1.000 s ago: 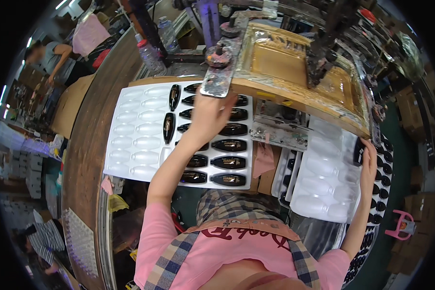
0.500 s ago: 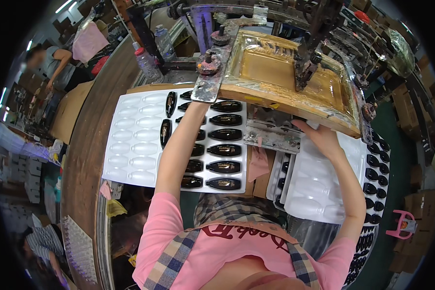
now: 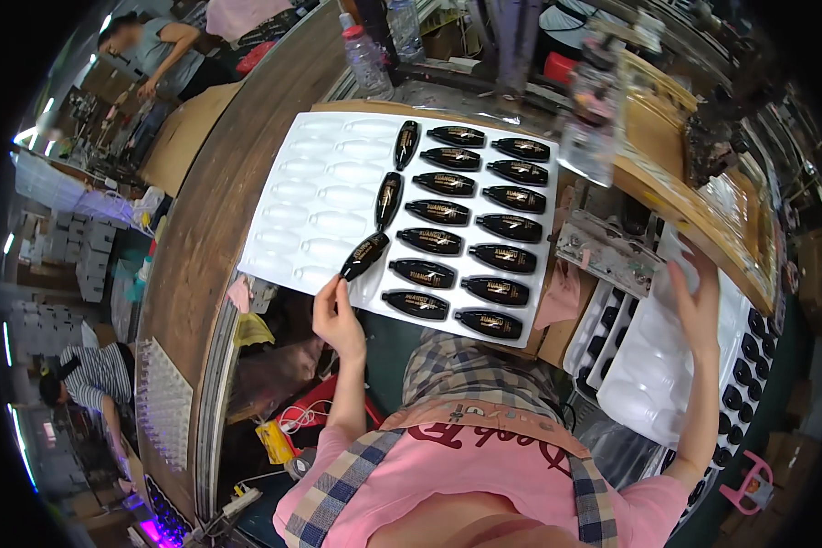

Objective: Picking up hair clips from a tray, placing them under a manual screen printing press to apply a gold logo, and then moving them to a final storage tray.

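A white moulded tray [image 3: 310, 201] lies on the bench, its right half filled with several black oval pieces with gold print [image 3: 447, 212]. My left hand [image 3: 336, 315] is at the tray's near edge, fingertips touching the lowest black piece [image 3: 364, 257] of the middle column. My right hand [image 3: 699, 297] rests flat, fingers spread, on a stack of clear plastic trays [image 3: 671, 365] at the right. Neither hand lifts anything.
A metal fixture [image 3: 607, 251] and a wooden press frame [image 3: 703, 183] stand behind the trays. Plastic bottles [image 3: 367, 59] sit at the back. Black caps [image 3: 753, 361] line the far right. Another person [image 3: 151, 55] works at the upper left, one more [image 3: 87, 384] lower left.
My head has tilted down and left. My left hand has pulled back from the tray's middle to its near edge. My right hand has slid down onto the clear tray stack.
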`<state>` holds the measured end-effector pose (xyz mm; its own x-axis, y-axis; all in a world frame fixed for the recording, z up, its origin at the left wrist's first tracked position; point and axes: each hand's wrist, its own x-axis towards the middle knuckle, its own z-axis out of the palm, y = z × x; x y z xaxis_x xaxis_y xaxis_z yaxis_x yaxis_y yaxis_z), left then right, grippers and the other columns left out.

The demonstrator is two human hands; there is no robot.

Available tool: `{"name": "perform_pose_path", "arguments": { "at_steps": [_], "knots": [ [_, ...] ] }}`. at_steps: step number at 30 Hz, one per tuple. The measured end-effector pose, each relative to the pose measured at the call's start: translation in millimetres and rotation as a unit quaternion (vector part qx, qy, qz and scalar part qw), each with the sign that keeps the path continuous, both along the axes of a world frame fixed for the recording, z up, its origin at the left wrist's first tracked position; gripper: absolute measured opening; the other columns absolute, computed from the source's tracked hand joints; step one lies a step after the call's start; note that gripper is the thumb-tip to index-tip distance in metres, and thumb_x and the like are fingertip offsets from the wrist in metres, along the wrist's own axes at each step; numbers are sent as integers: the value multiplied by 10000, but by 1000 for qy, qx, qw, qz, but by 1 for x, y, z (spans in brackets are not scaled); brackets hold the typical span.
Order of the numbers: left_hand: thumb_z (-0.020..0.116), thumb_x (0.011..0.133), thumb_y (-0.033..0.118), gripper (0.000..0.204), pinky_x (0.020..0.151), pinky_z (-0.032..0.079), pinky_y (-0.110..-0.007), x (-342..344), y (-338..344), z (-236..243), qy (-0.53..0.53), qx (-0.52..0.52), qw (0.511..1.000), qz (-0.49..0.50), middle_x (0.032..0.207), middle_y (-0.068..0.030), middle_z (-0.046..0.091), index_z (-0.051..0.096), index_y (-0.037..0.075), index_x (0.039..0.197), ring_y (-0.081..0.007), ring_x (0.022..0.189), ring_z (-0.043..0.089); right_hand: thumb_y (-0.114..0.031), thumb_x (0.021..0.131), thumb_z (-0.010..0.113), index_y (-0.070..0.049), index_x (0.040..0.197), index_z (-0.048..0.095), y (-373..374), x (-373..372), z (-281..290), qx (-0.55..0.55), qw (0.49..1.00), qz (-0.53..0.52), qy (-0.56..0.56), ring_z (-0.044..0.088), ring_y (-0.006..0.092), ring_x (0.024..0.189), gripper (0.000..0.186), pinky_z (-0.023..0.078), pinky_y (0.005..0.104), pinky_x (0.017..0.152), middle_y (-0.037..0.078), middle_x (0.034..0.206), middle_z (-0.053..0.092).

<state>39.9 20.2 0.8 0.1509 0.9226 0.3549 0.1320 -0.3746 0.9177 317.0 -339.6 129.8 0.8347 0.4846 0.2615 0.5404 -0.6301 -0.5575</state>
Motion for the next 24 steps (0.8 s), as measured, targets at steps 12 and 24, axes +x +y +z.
{"name": "perform_pose_path", "arguments": {
  "at_steps": [12,24],
  "knots": [
    [626,720,17,128,786,378,-348,-14,-32,-27,180,173,968,35,876,-123,528,573,1,836,-254,909,473,-86,808,530,-1,1267,319,-63,-48,23,74,993,-94,-17,500,227,1024,512,390,311,844,130,1276,389],
    [489,838,0,141,830,387,-295,80,-44,46,-16,218,960,-175,946,-106,527,505,-39,972,-191,880,502,-356,812,528,5,1069,485,-176,-98,48,-146,896,-416,-58,560,283,769,445,442,347,673,171,989,522]
  ]
}}
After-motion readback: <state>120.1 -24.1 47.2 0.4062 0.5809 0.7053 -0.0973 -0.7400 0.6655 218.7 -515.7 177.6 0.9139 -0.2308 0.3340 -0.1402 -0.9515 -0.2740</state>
